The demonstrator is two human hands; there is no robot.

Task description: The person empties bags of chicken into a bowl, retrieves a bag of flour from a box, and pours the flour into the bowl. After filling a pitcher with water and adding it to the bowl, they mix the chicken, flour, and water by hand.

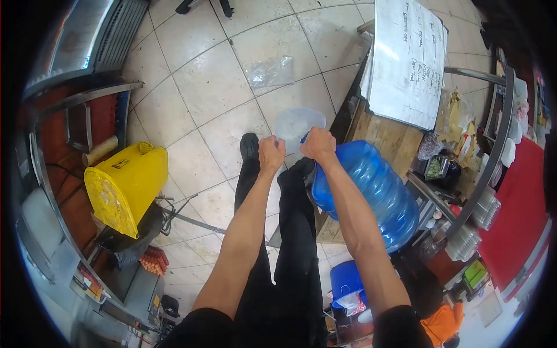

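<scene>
A translucent plastic tub (300, 120) is in front of me, above the tiled floor. My left hand (271, 154) is closed at its left edge. On the other side, my right hand (319, 144) is closed at the near right edge, and a small blue bit shows by its fingers. What the blue bit belongs to I cannot make out. A large blue water bottle (371, 194) lies on its side on a wooden surface (397, 142), right beside my right forearm.
To the left is a yellow bin (130, 185). A whiteboard with writing (406, 64) lies at the upper right. A blue bucket (347, 284) stands below the bottle. Flat clear plastic (271, 72) lies on the floor ahead. Metal rails (484, 197) edge cluttered shelves on the right.
</scene>
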